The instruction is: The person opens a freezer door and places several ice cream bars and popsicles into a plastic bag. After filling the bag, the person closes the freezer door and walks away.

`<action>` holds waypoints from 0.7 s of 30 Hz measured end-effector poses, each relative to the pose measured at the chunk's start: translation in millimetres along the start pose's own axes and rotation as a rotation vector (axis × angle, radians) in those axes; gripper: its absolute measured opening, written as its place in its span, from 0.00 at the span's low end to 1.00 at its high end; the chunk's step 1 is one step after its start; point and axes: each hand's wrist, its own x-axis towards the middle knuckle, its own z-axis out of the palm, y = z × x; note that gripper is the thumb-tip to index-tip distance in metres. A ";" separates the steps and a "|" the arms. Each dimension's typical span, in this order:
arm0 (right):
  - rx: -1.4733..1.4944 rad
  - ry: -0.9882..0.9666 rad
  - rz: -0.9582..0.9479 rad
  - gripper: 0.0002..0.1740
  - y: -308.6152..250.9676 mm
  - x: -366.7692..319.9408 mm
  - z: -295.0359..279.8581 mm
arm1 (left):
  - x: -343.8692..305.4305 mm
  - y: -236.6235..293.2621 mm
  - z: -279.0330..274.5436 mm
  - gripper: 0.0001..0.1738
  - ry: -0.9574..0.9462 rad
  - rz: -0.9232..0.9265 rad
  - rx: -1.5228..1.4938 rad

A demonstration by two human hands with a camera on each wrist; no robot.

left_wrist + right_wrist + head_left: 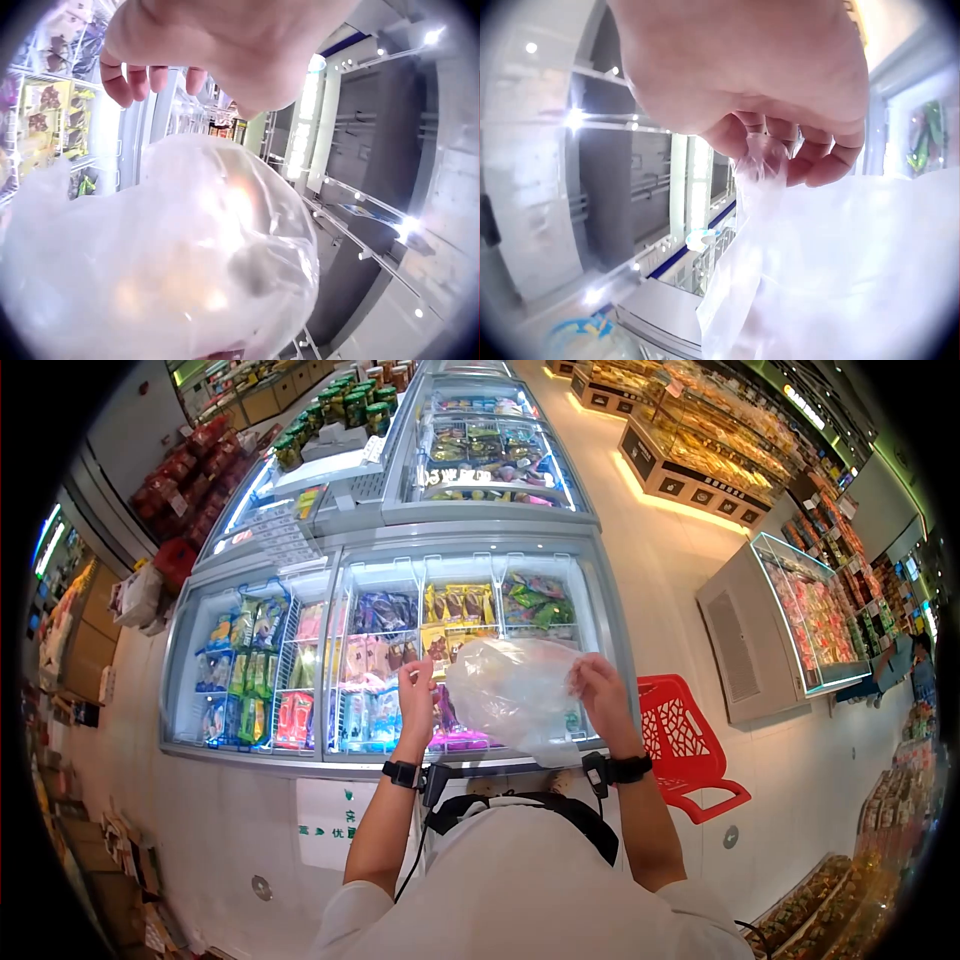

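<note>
A thin, translucent plastic bag hangs puffed out in front of the body, over the freezer. My right hand pinches it by a gathered edge; the right wrist view shows the bunched film between thumb and fingers. Left of the bag, my left hand is raised with its fingers loosely bent and nothing in them. In the left wrist view the fingers hang apart from the bag's rounded side. Through the film show blurred warm-coloured patches.
Below the hands stands a glass-topped chest freezer with wire baskets of packaged ice creams. A red plastic shopping basket is on the floor at its right. Green-lidded jars stand on top further back. A glass display case is beyond the aisle.
</note>
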 end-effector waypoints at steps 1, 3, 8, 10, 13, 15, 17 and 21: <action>-0.062 0.004 -0.036 0.06 -3.3 -1.7 7.2 | -5.1 4.7 3.1 0.21 -0.007 0.033 0.045; -0.282 -0.080 -0.156 0.05 -10.3 -9.7 23.7 | -10.3 12.6 7.0 0.23 -0.059 0.144 0.164; -0.523 -0.171 -0.185 0.06 -5.9 -26.9 39.9 | -29.7 17.4 21.1 0.27 -0.254 -0.103 0.156; -0.554 -0.164 -0.163 0.06 -5.3 -30.1 39.9 | -13.2 -7.8 16.1 0.27 -0.378 -0.181 0.046; -0.414 -0.048 -0.093 0.06 -0.4 -29.6 31.0 | -7.0 -17.8 11.4 0.21 -0.408 -0.292 -0.439; -0.045 0.033 0.007 0.06 5.8 -26.2 20.8 | 0.6 -28.9 3.0 0.18 -0.498 -0.343 -0.846; 0.317 0.068 0.136 0.06 15.0 -22.3 5.1 | 7.9 -41.1 -2.2 0.17 -0.484 -0.371 -1.136; 0.793 0.075 0.285 0.06 38.2 -10.4 -10.6 | 22.4 -52.4 1.1 0.16 -0.721 -0.467 -1.490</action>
